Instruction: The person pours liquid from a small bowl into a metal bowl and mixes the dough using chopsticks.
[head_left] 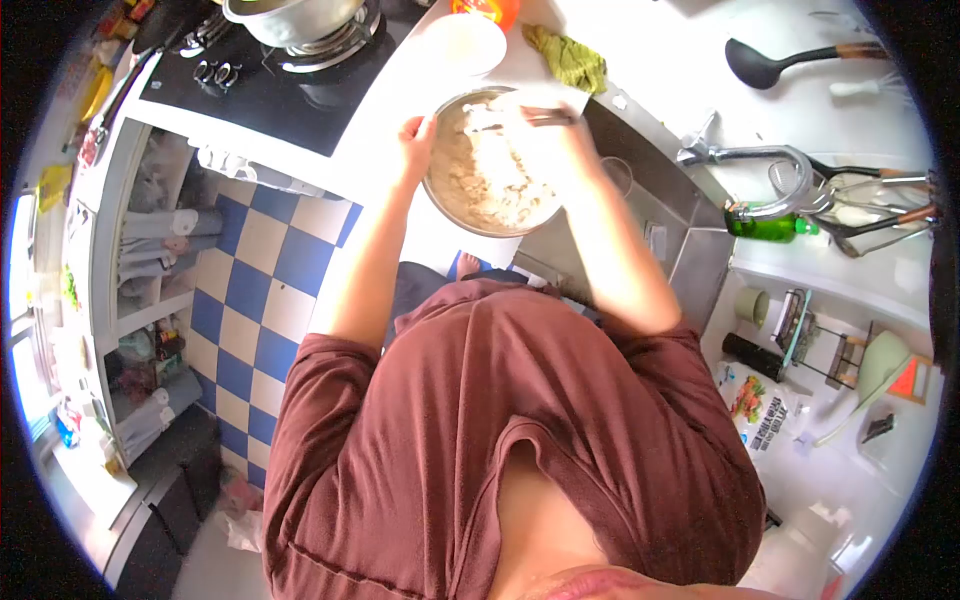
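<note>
A round metal mixing bowl (437, 196) sits at the counter's edge beside the sink. Pale, lumpy dough or floury mixture (497, 180) fills much of it. My left hand (416, 150) grips the bowl's left rim, its thumb up along the outside. Over the bowl's right side is my right hand (556, 135), overexposed and somewhat blurred. It is closed around what look like chopsticks (548, 117), brown at the handle end, their other ends reaching left over the mixture.
A white bowl or plate (468, 45) and green cloth (570, 62) lie beyond the bowl. To the left is a gas stove (290, 100) with a metal pot (290, 20). A sink (690, 265), faucet (750, 154) and green bottle (765, 225) are on the right.
</note>
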